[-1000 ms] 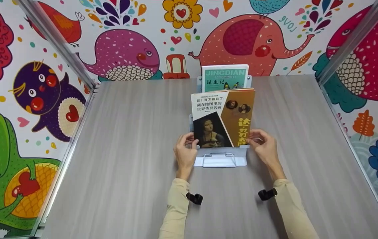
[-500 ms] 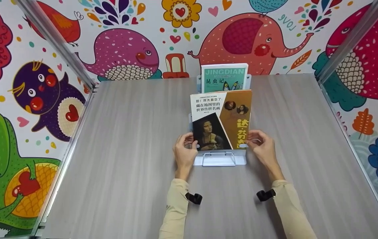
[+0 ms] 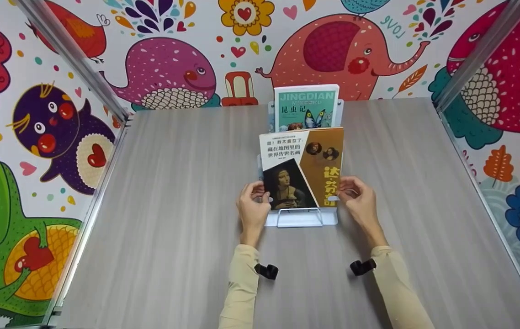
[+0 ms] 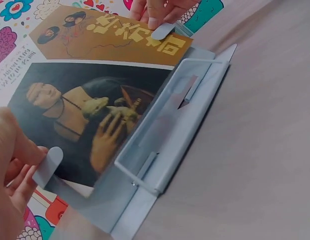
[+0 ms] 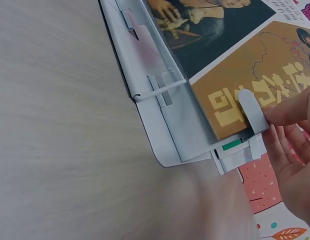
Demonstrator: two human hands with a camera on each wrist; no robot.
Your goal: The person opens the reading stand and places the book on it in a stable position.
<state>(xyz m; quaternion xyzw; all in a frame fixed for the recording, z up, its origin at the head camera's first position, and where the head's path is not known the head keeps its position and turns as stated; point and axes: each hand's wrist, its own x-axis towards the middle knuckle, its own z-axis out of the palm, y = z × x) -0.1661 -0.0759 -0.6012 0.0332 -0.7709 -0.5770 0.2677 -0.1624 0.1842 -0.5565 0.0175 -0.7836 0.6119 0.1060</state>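
Observation:
A white metal bookstand [image 3: 331,218] carries a book [image 3: 289,189] with a portrait painting and a brown panel on its cover. My left hand [image 3: 252,206] is at the lower left edge of the book, thumb and fingers pinching the stand's left page clip [image 4: 48,167]. Opposite it, my right hand [image 3: 359,199] pinches the right page clip [image 5: 252,112] between thumb and fingers. Both clips lie over the front cover. In the wrist views, the book's lower edge is behind the wire front bar [image 4: 140,179]. Parts of the fingers behind the book are hidden.
Behind the stand is a green book [image 3: 305,107] with butterflies on its cover, upright on another support. Everything rests on a grey wood-grain table [image 3: 182,205]. Panels with cartoon animals [image 3: 173,68] and metal posts [image 3: 484,50] enclose the table.
The portrait book has slid down on the stand, its lower edge now behind the wire bar. More of the green book shows. Both hands have stayed at the clips; the view has shifted slightly.

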